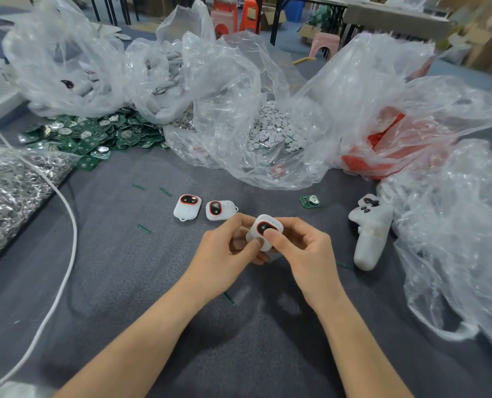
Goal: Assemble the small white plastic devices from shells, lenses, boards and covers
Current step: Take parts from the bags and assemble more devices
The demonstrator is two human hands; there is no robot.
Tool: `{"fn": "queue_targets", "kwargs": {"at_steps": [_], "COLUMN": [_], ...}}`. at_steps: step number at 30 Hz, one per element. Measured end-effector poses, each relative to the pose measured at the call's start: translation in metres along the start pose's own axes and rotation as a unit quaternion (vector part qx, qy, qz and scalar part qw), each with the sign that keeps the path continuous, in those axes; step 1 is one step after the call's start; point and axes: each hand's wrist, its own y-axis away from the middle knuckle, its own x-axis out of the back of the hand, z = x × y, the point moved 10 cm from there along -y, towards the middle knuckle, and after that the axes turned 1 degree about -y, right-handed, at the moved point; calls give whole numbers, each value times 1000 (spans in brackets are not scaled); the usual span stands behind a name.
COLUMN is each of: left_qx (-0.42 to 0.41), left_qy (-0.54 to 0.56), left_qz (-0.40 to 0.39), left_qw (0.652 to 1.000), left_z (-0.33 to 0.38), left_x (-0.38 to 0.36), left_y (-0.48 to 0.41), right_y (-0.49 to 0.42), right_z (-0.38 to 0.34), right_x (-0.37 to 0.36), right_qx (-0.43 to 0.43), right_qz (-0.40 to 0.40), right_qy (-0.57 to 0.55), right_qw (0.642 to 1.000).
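Two bare forearms reach over the grey table [153,282], the left hand [224,251] and right hand [305,251] together closed on a white device shell [263,237] held just above the surface, near two finished devices [187,207]. The right thumb presses on the shell's red-ringed dark lens [263,227]; the left thumb braces the lower edge. Seating it well likely calls for even, square pressure. A loose green circuit board [310,201] lies beyond.
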Motion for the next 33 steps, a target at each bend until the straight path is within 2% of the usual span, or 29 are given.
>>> {"fn": "queue_targets", "kwargs": {"at_steps": [10, 19, 26, 33], "left_qx": [-14, 9, 2, 21], "left_qy": [-46, -18, -19, -39], "left_qz": [-21, 1, -14, 3], "left_qw": [999, 1000, 1000, 999], "left_z": [3, -3, -3, -8], "left_x": [-7, -1, -3, 3], "left_y": [2, 1, 2, -1], "right_y": [2, 1, 1, 2], "right_z": [-6, -7, -6, -5], "right_x": [0, -6, -5, -12], "right_qx": [38, 36, 27, 8], "right_qz": [22, -1, -14, -38], "right_qy": [69, 36, 19, -8], "right_qw": [997, 999, 999, 999]}}
